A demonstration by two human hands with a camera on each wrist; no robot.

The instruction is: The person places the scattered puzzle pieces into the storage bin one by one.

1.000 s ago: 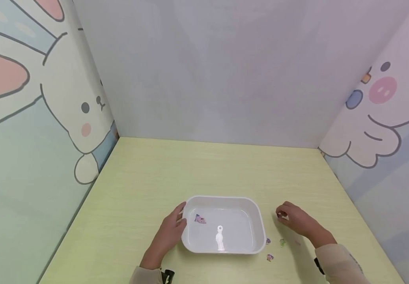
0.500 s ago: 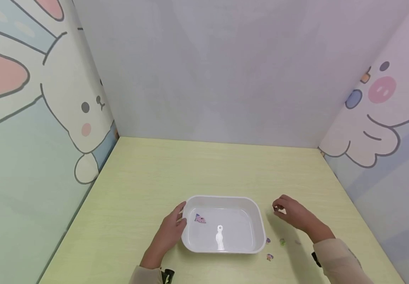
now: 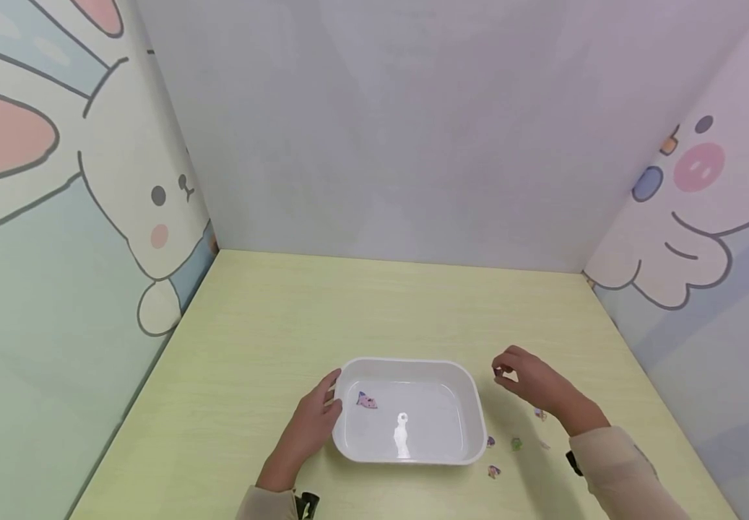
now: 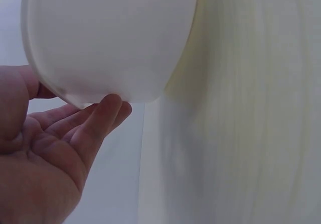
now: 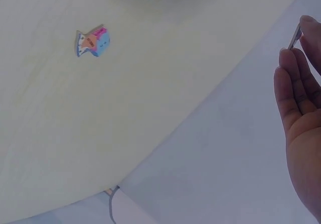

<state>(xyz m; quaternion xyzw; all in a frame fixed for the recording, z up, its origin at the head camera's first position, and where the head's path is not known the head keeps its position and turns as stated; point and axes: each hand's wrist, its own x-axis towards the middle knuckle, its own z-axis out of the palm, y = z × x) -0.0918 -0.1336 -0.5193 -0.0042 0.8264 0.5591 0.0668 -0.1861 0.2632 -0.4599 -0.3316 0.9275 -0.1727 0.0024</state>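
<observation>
Fingers [image 5: 287,61] on the right hand [image 3: 537,379] are pinching a tiny, thin, flat piece [image 5: 295,36] against the thumb; it's showing pretty much edge-on, so I can't tell what's printed on it. That hand is hovering just past the right end of a glossy white rectangular tray with rounded corners [image 3: 407,370]. Meanwhile the left hand [image 3: 309,422] is holding the tray's left end, fingers bending in against the outside wall.

One flat pink-and-purple piece [image 3: 367,401] is lying inside the tray, toward its left end. More little bits are lying on the pale yellow-green wood-grain desk [image 3: 374,310], all off the tray's right side: a purplish piece [image 3: 491,441] right beside it, a multicoloured piece [image 3: 494,471] near its close right corner, a green piece [image 3: 516,444] farther out, then a pale piece [image 3: 545,445] farther still.
</observation>
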